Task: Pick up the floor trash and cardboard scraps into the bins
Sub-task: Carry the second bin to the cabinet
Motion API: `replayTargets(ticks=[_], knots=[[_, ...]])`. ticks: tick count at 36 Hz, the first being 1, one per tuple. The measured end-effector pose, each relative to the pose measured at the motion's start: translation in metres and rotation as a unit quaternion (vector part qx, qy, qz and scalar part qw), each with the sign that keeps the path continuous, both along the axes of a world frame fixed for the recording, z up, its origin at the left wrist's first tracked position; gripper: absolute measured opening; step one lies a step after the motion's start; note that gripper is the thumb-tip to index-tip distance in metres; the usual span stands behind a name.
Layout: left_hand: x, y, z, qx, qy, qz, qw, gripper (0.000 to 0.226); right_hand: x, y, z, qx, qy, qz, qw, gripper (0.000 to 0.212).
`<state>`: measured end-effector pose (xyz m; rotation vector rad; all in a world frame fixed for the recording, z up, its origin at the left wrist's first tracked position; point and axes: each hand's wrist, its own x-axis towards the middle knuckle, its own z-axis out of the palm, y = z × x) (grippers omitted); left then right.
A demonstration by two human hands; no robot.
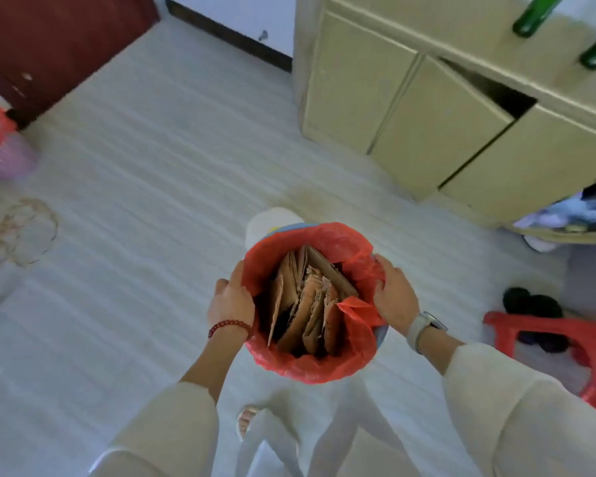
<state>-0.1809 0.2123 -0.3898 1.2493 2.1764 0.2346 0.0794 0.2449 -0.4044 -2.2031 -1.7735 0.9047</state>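
Observation:
A round bin lined with a red plastic bag [310, 368] is held up in front of me over the pale floor. Several torn cardboard scraps [307, 301] stand on end inside it. My left hand [231, 302] grips the bin's left rim, thumb over the red liner. My right hand [394, 296] grips the right rim, fingers curled over the bag's edge. A second bin [6, 156], pink mesh with a red liner, stands at the far left by the dark red door. Loose thin trash [21, 232] lies on the floor at the left edge.
A beige cabinet [427, 125] with a door ajar fills the upper right, two green bottles [537, 15] on top. A red plastic stool [558, 342] with dark items stands at right. A basket of clothes [572, 215] sits beside the cabinet. My slippered feet are below the bin.

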Motion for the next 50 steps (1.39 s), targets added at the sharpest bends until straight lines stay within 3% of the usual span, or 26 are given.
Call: replayTargets(ticks=[18, 27, 35, 41, 50], knots=[[0.354, 0.266, 0.0, -0.009, -0.029, -0.308, 0.951, 0.055, 0.319, 0.104, 0.009, 0.008, -0.019, -0.323, 0.946, 0.056], [0.501, 0.371, -0.013, -0.011, -0.025, -0.45, 0.893, 0.053, 0.422, 0.156, -0.004, -0.003, -0.019, -0.464, 0.885, 0.057], [0.618, 0.423, -0.04, -0.04, -0.027, -0.52, 0.853, 0.058, 0.505, 0.182, -0.035, -0.044, -0.005, -0.563, 0.825, 0.049], [0.702, 0.443, -0.102, -0.1, -0.026, -0.529, 0.842, 0.064, 0.585, 0.198, -0.096, -0.072, 0.013, -0.584, 0.809, 0.049], [0.795, 0.457, -0.275, -0.181, -0.037, -0.449, 0.874, 0.068, 0.675, 0.221, -0.254, -0.136, 0.06, -0.59, 0.793, 0.062]])
